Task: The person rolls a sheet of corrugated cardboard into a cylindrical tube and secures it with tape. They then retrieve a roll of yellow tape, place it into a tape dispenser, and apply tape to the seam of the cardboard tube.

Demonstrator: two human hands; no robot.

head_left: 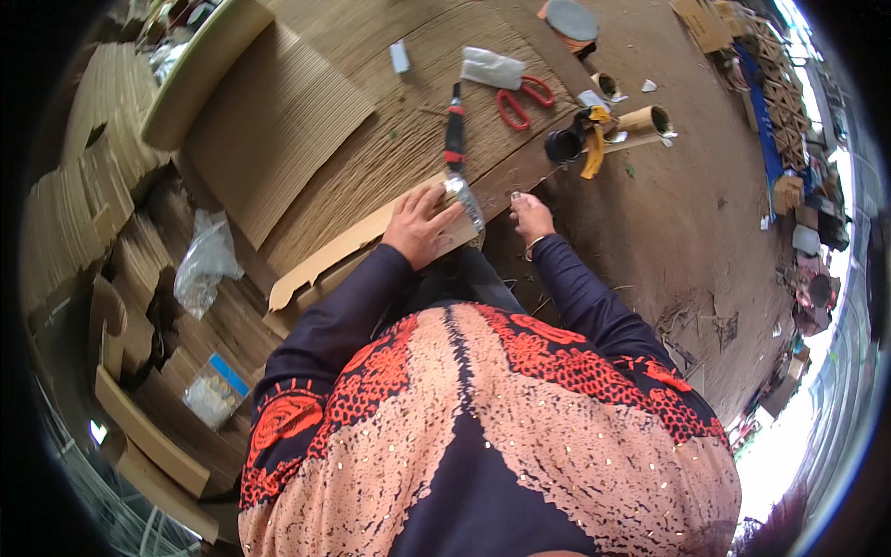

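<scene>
At the bench's (522, 173) near edge, rested left hand (423, 228), wide-fingered, on cardboard strip (339, 252) and held right hand (534, 221) narrowly curled.

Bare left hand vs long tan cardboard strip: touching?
Touching. The head view shows the left hand palm-down, fingers spread across the long tan cardboard strip, with no gap visible beneath them.

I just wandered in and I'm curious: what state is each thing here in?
Left hand: spread on the long cardboard strip
Right hand: fingers curled; whether they hold anything is unclear
Long cardboard strip: lying down, left end ragged
Red-and-black tool: lying close to the left hand
Red-handled scissors: handle loops apart, blades hidden
Ridged cardboard sheet: laid flat
Clear plastic bag: crumpled
Brown tube: on its side, end open
</scene>
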